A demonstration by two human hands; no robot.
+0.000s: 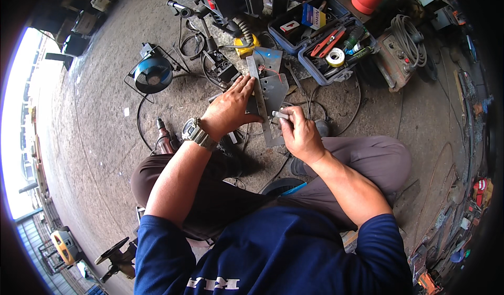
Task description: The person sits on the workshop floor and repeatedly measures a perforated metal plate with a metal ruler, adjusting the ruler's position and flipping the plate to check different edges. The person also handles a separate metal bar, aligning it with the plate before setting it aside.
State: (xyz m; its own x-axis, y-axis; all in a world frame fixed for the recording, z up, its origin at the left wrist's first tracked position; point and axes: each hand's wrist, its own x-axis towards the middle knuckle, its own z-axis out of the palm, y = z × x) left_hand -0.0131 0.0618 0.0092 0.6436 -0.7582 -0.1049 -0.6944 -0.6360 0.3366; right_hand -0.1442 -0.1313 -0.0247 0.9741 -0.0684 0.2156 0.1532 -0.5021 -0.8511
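Observation:
My left hand (231, 107) lies flat with thumb and fingers spread, pressing along a narrow metal straightedge (258, 91). Beneath the straightedge is a flat grey steel plate (275, 89) with a few holes and an angled right edge. In a pinch, my right hand (303, 138) holds a short white stick (280, 115), which looks like marking chalk. Its tip is over the plate close to the straightedge's right side; whether it touches I cannot tell. A watch (197, 133) is on my left wrist.
Beyond the plate sits an open toolbox (325, 75) with pliers and tape; a wrench (295, 77) lies before it. A blue fan (153, 74) and a power tool (166, 139) stand to the left. Cables (360, 103) loop over the floor. At right is a machine (396, 58) with coiled cable.

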